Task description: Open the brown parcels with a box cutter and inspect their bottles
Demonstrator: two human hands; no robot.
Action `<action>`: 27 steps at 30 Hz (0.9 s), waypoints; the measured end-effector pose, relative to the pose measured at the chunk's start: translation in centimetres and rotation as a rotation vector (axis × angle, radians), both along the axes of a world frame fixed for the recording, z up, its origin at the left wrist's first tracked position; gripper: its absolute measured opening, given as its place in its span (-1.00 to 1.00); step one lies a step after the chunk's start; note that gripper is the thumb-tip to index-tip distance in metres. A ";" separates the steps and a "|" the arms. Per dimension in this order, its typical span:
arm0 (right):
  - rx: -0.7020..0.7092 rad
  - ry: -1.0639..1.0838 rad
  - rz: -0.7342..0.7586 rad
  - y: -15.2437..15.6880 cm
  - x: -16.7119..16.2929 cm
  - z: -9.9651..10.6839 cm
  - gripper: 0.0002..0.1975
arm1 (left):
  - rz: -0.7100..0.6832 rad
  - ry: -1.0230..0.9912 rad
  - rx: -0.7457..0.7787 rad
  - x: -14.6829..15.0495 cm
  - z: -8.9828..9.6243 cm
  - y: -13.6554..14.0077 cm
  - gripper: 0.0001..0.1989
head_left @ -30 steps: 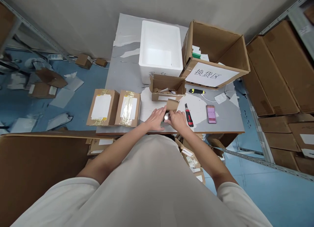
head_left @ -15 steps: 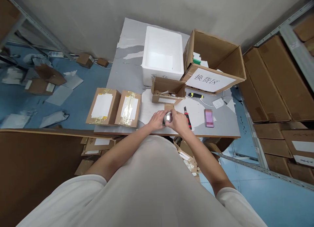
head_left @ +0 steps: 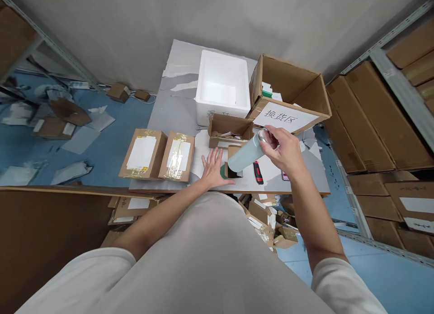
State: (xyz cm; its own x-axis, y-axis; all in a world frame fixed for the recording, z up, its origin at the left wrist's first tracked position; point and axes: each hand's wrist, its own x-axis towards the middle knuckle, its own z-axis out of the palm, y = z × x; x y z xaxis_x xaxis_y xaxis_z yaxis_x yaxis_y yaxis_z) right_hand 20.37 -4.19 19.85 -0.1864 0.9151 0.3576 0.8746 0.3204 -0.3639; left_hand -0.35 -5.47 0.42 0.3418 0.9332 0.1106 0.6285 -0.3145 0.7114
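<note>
My right hand (head_left: 284,152) grips a pale blue insulated bottle (head_left: 244,154) by its shiny metal end. The bottle is tilted, with its lower end at the opening of a small green box (head_left: 224,170) with a brown inside. Fingers spread, my left hand (head_left: 214,170) lies against the left side of that box. To the right of the box is a red and black utility knife (head_left: 258,173) on the table. An open cardboard box (head_left: 230,129) stands just behind the green one.
Two taped parcels (head_left: 140,154) sit left on the table (head_left: 162,106). Behind are a white foam box (head_left: 222,81) and a large labelled carton (head_left: 291,92). Partly hidden by my right arm is a phone (head_left: 285,175). Shelved cartons (head_left: 383,119) line the right side.
My right hand has risen to the right, drawing the bottle up out of the green box; before, only its metal end showed. My left hand has shifted slightly left and spread its fingers.
</note>
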 end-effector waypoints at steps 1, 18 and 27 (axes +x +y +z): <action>-0.006 0.014 -0.003 0.3 0.0 0.1 -0.62 | 0.020 -0.058 0.020 0.0 0.7 -0.3 0.39; -0.220 0.492 0.117 3.6 -0.1 -1.6 -0.36 | -0.070 -1.101 -0.654 -0.1 5.0 -2.4 -0.34; -0.389 0.906 0.030 5.1 0.3 -4.3 -0.51 | -0.018 -1.200 -0.900 -0.3 5.4 -2.1 -0.35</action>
